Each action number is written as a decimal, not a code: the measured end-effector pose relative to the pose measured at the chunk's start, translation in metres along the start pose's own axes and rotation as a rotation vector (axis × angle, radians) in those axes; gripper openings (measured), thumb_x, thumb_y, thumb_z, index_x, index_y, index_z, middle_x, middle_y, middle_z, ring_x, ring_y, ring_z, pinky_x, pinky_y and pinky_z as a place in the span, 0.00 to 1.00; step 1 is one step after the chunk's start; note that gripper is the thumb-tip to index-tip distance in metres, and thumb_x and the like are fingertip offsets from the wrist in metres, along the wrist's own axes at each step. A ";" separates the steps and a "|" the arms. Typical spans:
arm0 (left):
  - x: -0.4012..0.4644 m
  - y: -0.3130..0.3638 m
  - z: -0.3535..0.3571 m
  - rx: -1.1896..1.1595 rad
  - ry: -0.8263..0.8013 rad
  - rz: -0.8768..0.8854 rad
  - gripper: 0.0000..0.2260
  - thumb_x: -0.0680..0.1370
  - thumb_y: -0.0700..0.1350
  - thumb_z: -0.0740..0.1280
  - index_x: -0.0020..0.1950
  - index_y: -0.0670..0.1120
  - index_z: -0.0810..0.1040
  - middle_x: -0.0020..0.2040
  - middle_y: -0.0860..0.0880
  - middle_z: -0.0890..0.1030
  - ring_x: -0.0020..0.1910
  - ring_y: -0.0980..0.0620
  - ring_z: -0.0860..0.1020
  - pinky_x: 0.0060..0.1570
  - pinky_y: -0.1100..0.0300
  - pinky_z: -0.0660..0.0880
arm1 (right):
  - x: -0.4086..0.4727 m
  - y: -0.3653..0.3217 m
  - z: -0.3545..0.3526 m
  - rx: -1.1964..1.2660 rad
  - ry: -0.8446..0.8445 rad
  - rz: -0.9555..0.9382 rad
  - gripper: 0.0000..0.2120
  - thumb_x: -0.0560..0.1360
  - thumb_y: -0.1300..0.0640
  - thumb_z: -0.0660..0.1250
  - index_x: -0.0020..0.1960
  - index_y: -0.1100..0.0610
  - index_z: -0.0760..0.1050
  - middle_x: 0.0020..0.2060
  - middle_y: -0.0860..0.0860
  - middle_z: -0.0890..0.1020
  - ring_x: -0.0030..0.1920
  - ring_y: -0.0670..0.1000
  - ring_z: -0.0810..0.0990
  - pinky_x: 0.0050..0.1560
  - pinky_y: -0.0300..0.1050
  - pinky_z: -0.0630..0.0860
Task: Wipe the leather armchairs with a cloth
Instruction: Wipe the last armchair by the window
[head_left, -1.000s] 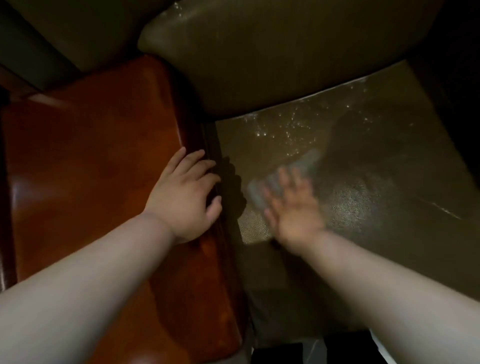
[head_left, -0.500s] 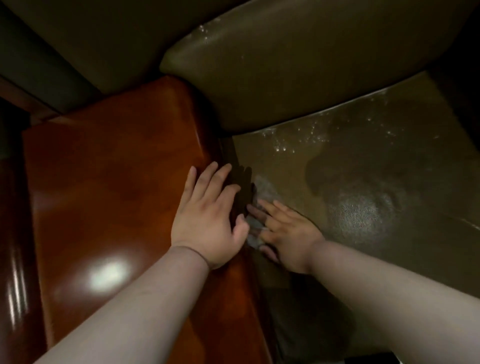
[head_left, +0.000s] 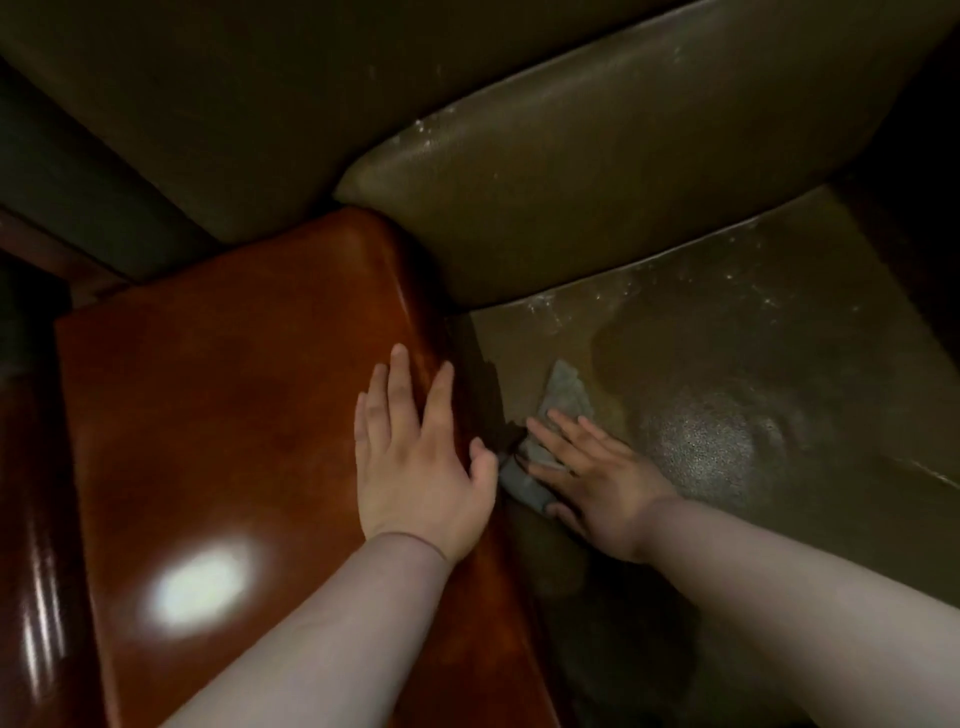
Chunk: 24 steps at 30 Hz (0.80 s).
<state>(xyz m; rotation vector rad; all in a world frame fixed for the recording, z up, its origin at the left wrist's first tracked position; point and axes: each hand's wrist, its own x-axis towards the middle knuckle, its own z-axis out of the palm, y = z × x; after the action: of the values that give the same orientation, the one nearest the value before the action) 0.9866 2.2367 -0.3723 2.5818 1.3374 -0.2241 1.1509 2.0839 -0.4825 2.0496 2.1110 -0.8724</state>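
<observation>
A dark olive leather armchair fills the view, with its seat cushion (head_left: 753, 395) at the right and its back cushion (head_left: 597, 208) above. My right hand (head_left: 592, 467) presses a small grey cloth (head_left: 563, 395) flat on the seat's left edge, fingers straight and spread. Part of the cloth sticks out beyond the fingertips and part lies under the palm. My left hand (head_left: 415, 457) rests flat on the glossy red-brown wooden armrest (head_left: 234, 415), fingers straight, thumb near the armrest's inner edge.
A narrow dark gap (head_left: 478, 374) runs between the armrest and the seat cushion. Wet specks glint along the seat's rear seam (head_left: 649, 291). A second leather cushion (head_left: 234, 104) lies at the upper left. Dark wooden trim (head_left: 31, 519) borders the far left.
My right hand has slid the cloth left across the seat, from its middle to the edge beside the armrest. My left hand has stayed flat on the armrest.
</observation>
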 end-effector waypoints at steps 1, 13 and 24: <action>0.007 0.000 -0.003 -0.001 -0.008 0.033 0.34 0.77 0.61 0.58 0.83 0.54 0.64 0.86 0.44 0.51 0.84 0.41 0.49 0.82 0.43 0.50 | 0.000 0.015 -0.008 0.001 -0.001 -0.032 0.31 0.82 0.38 0.54 0.83 0.44 0.57 0.85 0.50 0.46 0.84 0.55 0.41 0.83 0.57 0.45; 0.097 -0.015 -0.020 0.093 0.035 0.228 0.27 0.76 0.61 0.57 0.70 0.52 0.79 0.80 0.47 0.69 0.83 0.44 0.55 0.84 0.45 0.46 | 0.079 0.002 -0.035 -0.007 0.064 0.153 0.31 0.84 0.40 0.52 0.85 0.48 0.51 0.84 0.55 0.46 0.84 0.58 0.41 0.82 0.55 0.38; 0.098 -0.017 -0.014 0.021 0.082 0.266 0.25 0.75 0.59 0.61 0.65 0.48 0.83 0.76 0.47 0.75 0.82 0.42 0.60 0.83 0.42 0.49 | 0.121 0.011 -0.055 0.192 0.119 0.337 0.34 0.84 0.42 0.55 0.85 0.51 0.50 0.83 0.57 0.56 0.82 0.56 0.54 0.82 0.52 0.44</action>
<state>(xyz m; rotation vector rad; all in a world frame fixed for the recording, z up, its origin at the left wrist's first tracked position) 1.0292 2.3269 -0.3845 2.7768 1.0044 -0.0873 1.1667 2.2155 -0.4923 2.5122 1.7088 -0.9500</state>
